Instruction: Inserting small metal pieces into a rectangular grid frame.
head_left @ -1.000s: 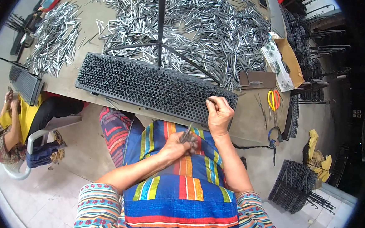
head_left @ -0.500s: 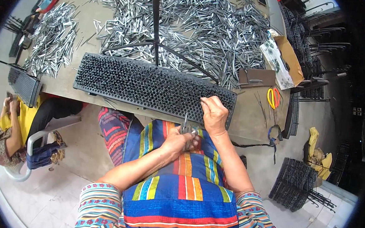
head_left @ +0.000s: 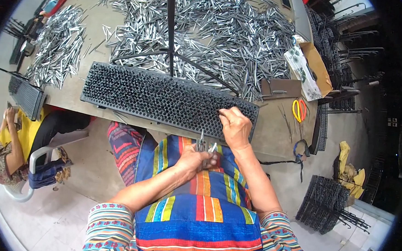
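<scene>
Over the lap, the left hand point(head_left: 194, 159) clenched a bunch of metal pins point(head_left: 205, 147). At the table point(head_left: 274, 134) edge, the right hand point(head_left: 234, 125) pinched one pin into the black rack point(head_left: 165, 100), fingertips pressed together

Sleeves: wearing short striped cuffs with small floral print, seemingly pink and blue.
Front: wearing a bold striped apron in blue, orange, yellow, green.
Forearms: showing bare.

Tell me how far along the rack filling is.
Done: most of the black rack looks filled with metal pieces. In hand: the right hand works at the rack's right end; the left hand holds a small bunch. Left: big loose piles on the table.
</scene>
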The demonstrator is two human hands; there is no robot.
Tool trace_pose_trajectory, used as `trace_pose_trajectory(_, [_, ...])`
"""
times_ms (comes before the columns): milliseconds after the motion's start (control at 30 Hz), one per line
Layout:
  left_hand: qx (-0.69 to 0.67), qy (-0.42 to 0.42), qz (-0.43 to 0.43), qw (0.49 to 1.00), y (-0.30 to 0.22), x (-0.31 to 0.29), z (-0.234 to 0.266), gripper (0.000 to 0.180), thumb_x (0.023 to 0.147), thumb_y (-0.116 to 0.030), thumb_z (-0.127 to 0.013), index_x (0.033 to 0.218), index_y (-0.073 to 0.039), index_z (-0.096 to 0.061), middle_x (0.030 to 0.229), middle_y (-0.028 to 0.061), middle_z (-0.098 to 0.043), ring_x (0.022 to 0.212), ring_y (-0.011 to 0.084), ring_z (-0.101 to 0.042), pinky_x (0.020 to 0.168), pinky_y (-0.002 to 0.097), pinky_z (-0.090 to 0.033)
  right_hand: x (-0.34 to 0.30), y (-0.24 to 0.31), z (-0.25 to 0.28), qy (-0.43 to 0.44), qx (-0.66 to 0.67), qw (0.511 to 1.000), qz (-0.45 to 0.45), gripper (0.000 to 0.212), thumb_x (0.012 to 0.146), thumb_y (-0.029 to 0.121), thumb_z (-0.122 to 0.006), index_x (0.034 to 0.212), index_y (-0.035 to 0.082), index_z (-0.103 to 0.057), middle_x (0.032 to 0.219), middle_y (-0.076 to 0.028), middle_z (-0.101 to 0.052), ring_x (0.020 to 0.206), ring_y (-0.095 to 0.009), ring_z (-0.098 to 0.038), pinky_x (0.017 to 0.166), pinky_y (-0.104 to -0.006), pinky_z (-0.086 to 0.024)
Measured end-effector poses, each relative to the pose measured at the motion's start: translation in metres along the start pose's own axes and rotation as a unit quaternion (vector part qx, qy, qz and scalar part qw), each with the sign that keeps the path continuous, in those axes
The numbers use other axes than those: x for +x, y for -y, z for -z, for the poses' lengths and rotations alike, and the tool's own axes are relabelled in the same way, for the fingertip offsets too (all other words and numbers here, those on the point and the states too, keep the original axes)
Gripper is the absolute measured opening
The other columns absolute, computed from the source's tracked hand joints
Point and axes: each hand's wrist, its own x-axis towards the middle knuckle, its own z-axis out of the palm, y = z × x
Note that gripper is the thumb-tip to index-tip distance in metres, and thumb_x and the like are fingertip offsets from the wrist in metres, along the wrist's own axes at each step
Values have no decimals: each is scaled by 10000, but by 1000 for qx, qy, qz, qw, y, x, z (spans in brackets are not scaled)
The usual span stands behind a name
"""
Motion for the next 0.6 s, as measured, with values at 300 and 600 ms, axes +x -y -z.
trace_pose_trajectory(300, [128,147,-8,981,27,-7,19,207,781,103,-551,953,6,-614,819,89,-664,715,165,-646,675,284,-539,-15,2,0,-40,61,997,10,86,781,29,-650,859,52,-679,771,-107,-613,663,-309,-624,571,-372,-494])
trace_pose_trajectory(600, [355,152,-161,908,33,-13,33,110,802,-49,-651,899,-4,-624,777,-2,-620,731,78,-559,702,264,-490,-14,11,6,-12,10,1000,0,87,755,84,-672,839,74,-695,776,-91,-629,688,-295,-636,613,-373,-505])
